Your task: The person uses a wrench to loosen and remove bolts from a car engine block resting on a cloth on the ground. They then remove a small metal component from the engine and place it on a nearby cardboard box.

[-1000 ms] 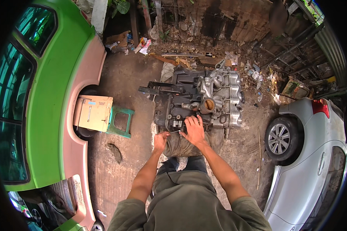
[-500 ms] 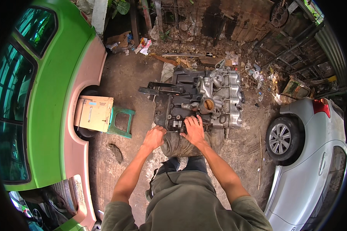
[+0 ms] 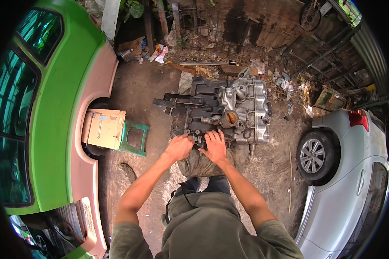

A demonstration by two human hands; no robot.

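A car engine (image 3: 203,114) lies on the ground in front of me, its dark block to the left and a silver ribbed cover (image 3: 260,112) along its right side. My left hand (image 3: 180,147) is closed at the engine's near left edge, fingers curled inward; whatever it grips is hidden under them. Close beside it, my right hand (image 3: 215,146) lies on the near edge with fingers stretched over the metal and thumb apart. Between the two hands sits a small metal fitting (image 3: 197,139). Behind the right hand is a round, rust-coloured opening (image 3: 231,117).
To the left, a cardboard box (image 3: 110,137) bearing a wrench (image 3: 100,129) rests by a green plastic stool (image 3: 136,149). A green and pink car body (image 3: 56,129) flanks that side; a silver car (image 3: 345,194) stands right. Litter (image 3: 285,84) lines the back fence.
My left hand has moved right and turned, closer to my right hand. A thin metal tool that showed beside its fingers is now hidden. The right hand stays on the engine.
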